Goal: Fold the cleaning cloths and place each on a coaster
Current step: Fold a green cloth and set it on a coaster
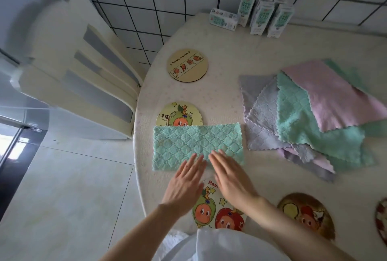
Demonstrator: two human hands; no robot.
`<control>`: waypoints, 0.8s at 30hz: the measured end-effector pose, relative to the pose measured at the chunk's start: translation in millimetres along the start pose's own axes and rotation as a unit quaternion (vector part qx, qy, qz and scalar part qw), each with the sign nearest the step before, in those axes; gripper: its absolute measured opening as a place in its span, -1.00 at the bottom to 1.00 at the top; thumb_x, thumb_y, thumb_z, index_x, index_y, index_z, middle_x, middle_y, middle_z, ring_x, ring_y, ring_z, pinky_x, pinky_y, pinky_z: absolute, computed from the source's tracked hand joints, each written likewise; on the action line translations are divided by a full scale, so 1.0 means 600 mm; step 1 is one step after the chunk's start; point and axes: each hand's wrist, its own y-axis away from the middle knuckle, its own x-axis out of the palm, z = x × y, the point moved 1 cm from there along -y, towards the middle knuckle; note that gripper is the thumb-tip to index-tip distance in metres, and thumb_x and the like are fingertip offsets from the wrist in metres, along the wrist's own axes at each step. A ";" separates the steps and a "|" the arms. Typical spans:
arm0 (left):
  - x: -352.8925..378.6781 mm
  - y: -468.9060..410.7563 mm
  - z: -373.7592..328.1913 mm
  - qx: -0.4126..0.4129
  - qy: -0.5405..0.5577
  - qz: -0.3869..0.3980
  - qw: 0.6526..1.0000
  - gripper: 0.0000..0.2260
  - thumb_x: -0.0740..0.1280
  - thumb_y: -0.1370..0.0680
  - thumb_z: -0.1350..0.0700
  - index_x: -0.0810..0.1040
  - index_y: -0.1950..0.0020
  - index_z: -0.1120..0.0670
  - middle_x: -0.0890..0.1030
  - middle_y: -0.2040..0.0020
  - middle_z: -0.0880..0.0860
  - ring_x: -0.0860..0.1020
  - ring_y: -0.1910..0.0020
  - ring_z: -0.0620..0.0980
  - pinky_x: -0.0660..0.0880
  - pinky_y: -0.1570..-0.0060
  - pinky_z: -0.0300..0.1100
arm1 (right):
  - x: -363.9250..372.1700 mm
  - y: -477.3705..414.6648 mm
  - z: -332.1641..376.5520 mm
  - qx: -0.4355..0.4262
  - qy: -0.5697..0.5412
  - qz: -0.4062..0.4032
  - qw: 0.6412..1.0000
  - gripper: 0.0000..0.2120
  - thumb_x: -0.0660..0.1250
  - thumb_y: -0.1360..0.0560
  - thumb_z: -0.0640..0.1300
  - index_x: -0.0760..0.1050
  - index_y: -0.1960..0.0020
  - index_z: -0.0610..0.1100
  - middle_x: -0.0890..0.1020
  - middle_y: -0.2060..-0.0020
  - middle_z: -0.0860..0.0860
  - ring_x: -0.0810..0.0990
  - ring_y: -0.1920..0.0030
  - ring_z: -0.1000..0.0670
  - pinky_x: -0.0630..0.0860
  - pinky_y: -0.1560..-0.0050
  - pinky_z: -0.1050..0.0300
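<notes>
A green quilted cleaning cloth (188, 143), folded in half into a long rectangle, lies flat on the table and covers the lower edge of a round fruit-cartoon coaster (178, 115). My left hand (185, 181) and my right hand (230, 175) rest flat side by side, fingers apart, on the cloth's near edge, holding nothing. Under my wrists lies a coaster with two cartoon fruits (217, 211). A pale round coaster (188, 65) sits farther back. To the right is a loose pile of cloths (310, 114) in grey, lilac, green and pink.
Several milk cartons (261, 17) stand at the table's far edge against the tiled wall. A brown round coaster (305, 214) and part of another coaster (382, 219) lie at the near right. Cream chairs (83, 76) stand left of the round table (230, 55).
</notes>
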 end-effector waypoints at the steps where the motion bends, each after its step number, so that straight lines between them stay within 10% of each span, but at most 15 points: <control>1: 0.008 0.004 -0.004 0.002 -0.014 0.014 1.000 -0.45 0.07 -0.60 -0.07 0.09 -0.54 0.11 0.11 -0.55 0.09 0.04 -0.54 0.05 0.05 -0.49 0.03 | 0.013 0.004 0.004 -0.008 0.006 0.014 1.000 -0.41 0.25 -0.54 -0.19 0.11 -0.51 -0.16 0.20 -0.49 -0.06 0.15 -0.49 -0.04 0.25 -0.43 -0.02; 9: 0.021 0.060 0.039 -0.089 -0.045 0.059 0.993 -0.40 0.02 -0.59 -0.15 0.05 -0.55 0.11 0.05 -0.56 0.07 0.00 -0.54 0.05 -0.07 -0.44 0.09 | 0.018 0.052 -0.037 0.000 0.078 0.062 0.995 -0.22 0.23 -0.41 -0.46 0.00 -0.53 -0.14 0.06 -0.53 -0.06 0.04 -0.52 -0.06 0.20 -0.44 -0.06; 15: 0.019 0.102 0.064 -0.198 -0.016 0.024 0.980 -0.38 0.03 -0.56 -0.13 0.02 -0.56 0.12 0.07 -0.56 0.06 0.02 -0.54 0.04 -0.07 -0.46 0.10 | -0.010 0.075 -0.070 0.008 0.105 0.060 0.993 -0.11 0.39 -0.19 -0.57 0.24 -0.46 -0.22 0.28 -0.46 -0.14 0.31 -0.43 -0.14 0.39 -0.33 -0.08; 24: 0.022 0.102 0.063 -0.207 -0.013 0.014 0.978 -0.38 0.02 -0.56 -0.13 0.02 -0.56 0.11 0.05 -0.56 0.05 0.02 -0.54 0.04 -0.05 -0.45 0.11 | -0.031 0.019 -0.065 -0.028 0.184 0.075 0.980 -0.44 0.48 -0.16 -0.37 0.41 -0.12 -0.20 0.51 -0.08 -0.16 0.53 0.00 -0.14 0.57 0.09 -0.03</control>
